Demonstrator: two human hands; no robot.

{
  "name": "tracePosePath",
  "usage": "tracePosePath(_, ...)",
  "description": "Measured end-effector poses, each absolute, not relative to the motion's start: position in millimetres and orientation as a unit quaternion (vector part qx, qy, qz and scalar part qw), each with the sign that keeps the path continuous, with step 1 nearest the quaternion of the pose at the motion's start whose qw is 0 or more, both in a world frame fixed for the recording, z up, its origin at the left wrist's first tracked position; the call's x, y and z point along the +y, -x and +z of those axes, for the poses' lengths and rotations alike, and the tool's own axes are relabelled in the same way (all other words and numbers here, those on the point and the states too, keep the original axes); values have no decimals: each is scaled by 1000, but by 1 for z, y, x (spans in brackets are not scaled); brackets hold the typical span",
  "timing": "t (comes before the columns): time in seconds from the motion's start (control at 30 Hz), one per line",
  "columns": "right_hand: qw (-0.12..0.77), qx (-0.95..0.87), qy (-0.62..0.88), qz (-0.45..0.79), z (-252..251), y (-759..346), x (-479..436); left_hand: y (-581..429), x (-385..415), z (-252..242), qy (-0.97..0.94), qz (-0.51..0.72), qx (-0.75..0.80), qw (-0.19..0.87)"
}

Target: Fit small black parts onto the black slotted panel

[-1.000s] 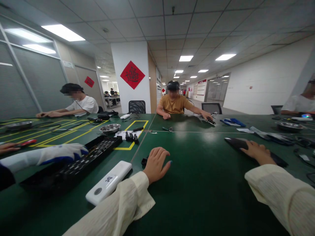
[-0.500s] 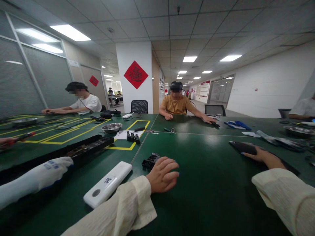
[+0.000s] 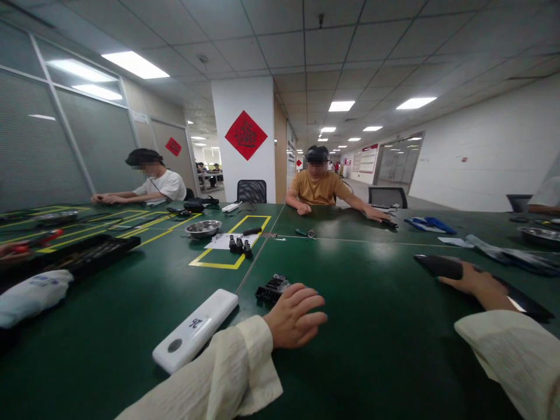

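My left hand (image 3: 296, 315) rests on the green table (image 3: 359, 350) with fingers loosely curled and holds nothing. A small black plastic part (image 3: 272, 289) lies just beyond it. A white power bank (image 3: 196, 329) lies to its left beside my cream sleeve. My right hand (image 3: 479, 284) lies flat on a flat black device (image 3: 441, 266) at the right, fingers spread over it.
A gloved hand (image 3: 32, 294) of a person at the left is by a long black tray (image 3: 83, 255). Across the table sit a person in a yellow shirt (image 3: 321, 188) and one in white (image 3: 160, 184). A metal bowl (image 3: 203, 227), yellow floor-tape lines and small black parts (image 3: 240, 245) lie mid-table.
The gloved hand has drawn the black tray away to the left. My left hand has pulled back, uncovering the small black part. My right hand stays on the black device.
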State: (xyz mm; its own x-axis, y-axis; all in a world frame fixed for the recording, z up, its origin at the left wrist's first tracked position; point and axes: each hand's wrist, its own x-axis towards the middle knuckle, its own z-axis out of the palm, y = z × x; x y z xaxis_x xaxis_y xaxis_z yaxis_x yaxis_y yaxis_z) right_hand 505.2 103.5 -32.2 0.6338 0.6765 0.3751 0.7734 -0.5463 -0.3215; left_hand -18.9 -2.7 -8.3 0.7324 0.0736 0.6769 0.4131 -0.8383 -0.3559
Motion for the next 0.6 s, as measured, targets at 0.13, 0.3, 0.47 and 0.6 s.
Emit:
tracePosePath(0.13, 134, -402, 906, 11, -17, -492, 98, 18, -3, -7, 899, -341, -121, 246)
tracePosePath(0.3, 96, -439, 891, -60, -13, -474, 88, 16, -5, -5, 885, -369, -124, 257)
tracePosePath(0.47, 64, -462, 879, -102, -13, -457, 78, 12, -7, -5, 859, -404, -186, 253)
tracePosePath(0.6, 47, -483, 851, -198, -15, -437, 71, 11, -7, -3, 852, -406, -229, 238)
